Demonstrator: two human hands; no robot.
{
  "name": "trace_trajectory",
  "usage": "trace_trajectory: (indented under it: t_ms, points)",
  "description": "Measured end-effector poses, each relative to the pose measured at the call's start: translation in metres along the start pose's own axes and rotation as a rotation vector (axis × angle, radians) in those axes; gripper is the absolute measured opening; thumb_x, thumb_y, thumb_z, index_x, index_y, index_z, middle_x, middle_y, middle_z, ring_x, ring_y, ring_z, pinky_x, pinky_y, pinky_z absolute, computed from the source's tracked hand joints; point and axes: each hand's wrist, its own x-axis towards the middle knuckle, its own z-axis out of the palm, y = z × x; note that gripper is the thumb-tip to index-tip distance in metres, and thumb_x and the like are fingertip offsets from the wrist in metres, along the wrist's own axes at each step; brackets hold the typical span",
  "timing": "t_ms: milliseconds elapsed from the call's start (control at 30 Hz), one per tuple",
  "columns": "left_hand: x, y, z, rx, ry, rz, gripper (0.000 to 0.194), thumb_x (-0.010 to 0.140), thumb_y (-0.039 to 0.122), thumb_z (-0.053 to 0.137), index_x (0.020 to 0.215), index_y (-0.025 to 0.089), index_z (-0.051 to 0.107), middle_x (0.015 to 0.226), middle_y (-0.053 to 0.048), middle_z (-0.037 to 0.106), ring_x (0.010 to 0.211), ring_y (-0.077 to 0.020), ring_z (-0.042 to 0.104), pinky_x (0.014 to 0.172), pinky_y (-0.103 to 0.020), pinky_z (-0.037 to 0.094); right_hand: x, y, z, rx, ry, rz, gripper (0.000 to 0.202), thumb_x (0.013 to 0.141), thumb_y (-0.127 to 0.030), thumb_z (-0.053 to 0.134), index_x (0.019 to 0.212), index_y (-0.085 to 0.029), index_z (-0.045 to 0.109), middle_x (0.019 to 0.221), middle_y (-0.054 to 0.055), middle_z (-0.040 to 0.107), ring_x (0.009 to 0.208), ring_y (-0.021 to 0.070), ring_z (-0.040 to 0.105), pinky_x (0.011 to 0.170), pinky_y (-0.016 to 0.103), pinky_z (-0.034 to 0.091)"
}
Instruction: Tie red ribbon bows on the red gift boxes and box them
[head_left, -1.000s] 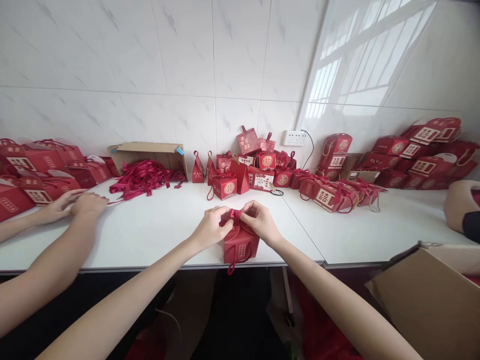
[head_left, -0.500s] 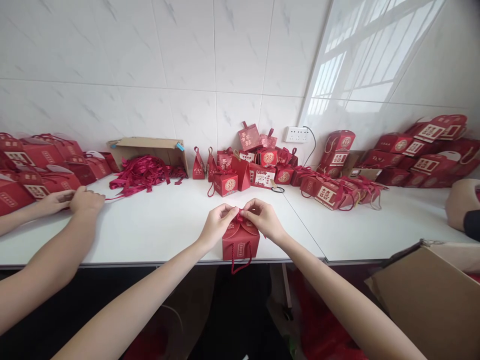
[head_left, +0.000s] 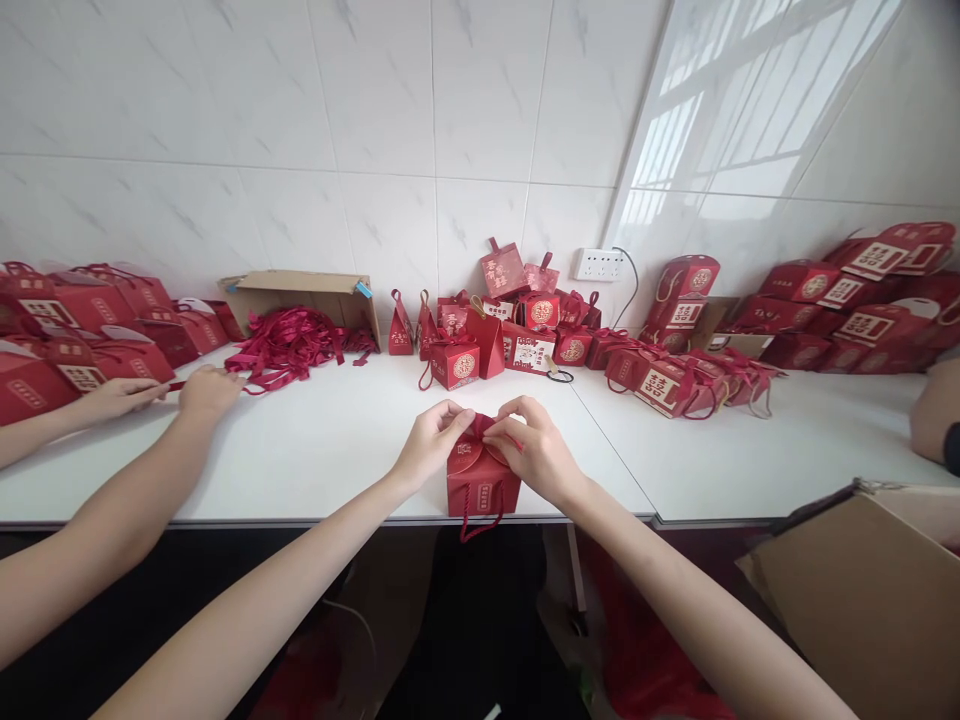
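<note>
A red gift box (head_left: 484,488) with a gold label and a twisted cord handle stands at the table's front edge. On its top lies a dark red ribbon (head_left: 480,426), partly covered by my fingers. My left hand (head_left: 435,440) pinches the ribbon from the left side, thumb against fingers. From the right, my right hand (head_left: 536,447) is closed with thumb and fingertips on the ribbon over the box's lid. The cord handle hangs down the front, over the table edge.
A loose heap of red ribbons (head_left: 289,345) spills from a cardboard box (head_left: 300,283). Red boxes (head_left: 675,385) stand along the wall, with stacks at both sides. At left, another person's hands (head_left: 206,390) hold a ribbon. An open carton (head_left: 862,590) is at right.
My right hand has turned and shifted slightly, its fingertips now lower over the lid. The other person's hands at left have drawn apart, with a ribbon stretched between them.
</note>
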Motion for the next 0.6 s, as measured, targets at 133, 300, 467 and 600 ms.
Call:
trace_trajectory:
  t_ms: [133,300,467,600]
  points:
    - [0.002,0.001,-0.008,-0.002,-0.008,0.028,0.039,0.074,0.055,0.059,0.07,0.017,0.053,0.07,0.0,0.059,0.067,-0.0134,0.055,0.066,-0.026,0.043,0.001,0.005,-0.01,-0.078,-0.001,-0.021,0.012,0.086,-0.013,0.053,0.079,-0.018,0.062,0.087,0.007,0.054,0.081,0.0185,0.054,0.075,0.035,0.046]
    - [0.003,0.001,-0.009,-0.046,-0.051,-0.029,0.04,0.074,0.056,0.058,0.075,0.016,0.055,0.075,-0.002,0.062,0.072,-0.0153,0.058,0.069,-0.027,0.044,0.001,0.006,-0.012,-0.065,-0.042,-0.029,0.005,0.085,-0.018,0.059,0.084,-0.018,0.063,0.09,0.007,0.056,0.084,0.0182,0.055,0.077,0.035,0.044]
    - [0.002,0.004,-0.004,-0.025,-0.06,-0.04,0.038,0.075,0.054,0.057,0.075,0.016,0.055,0.074,-0.001,0.06,0.07,-0.0146,0.057,0.068,-0.027,0.044,0.004,0.001,-0.007,-0.079,-0.059,-0.095,0.008,0.085,-0.023,0.06,0.088,-0.019,0.066,0.093,0.007,0.058,0.087,0.0173,0.056,0.078,0.034,0.042]
    - [0.002,0.005,-0.004,-0.006,-0.072,-0.042,0.037,0.076,0.052,0.057,0.077,0.015,0.057,0.078,-0.003,0.061,0.074,-0.0154,0.057,0.069,-0.027,0.043,0.005,-0.001,-0.008,-0.144,-0.081,-0.154,0.011,0.088,-0.024,0.056,0.085,-0.018,0.065,0.094,0.007,0.06,0.088,0.0173,0.057,0.08,0.034,0.04]
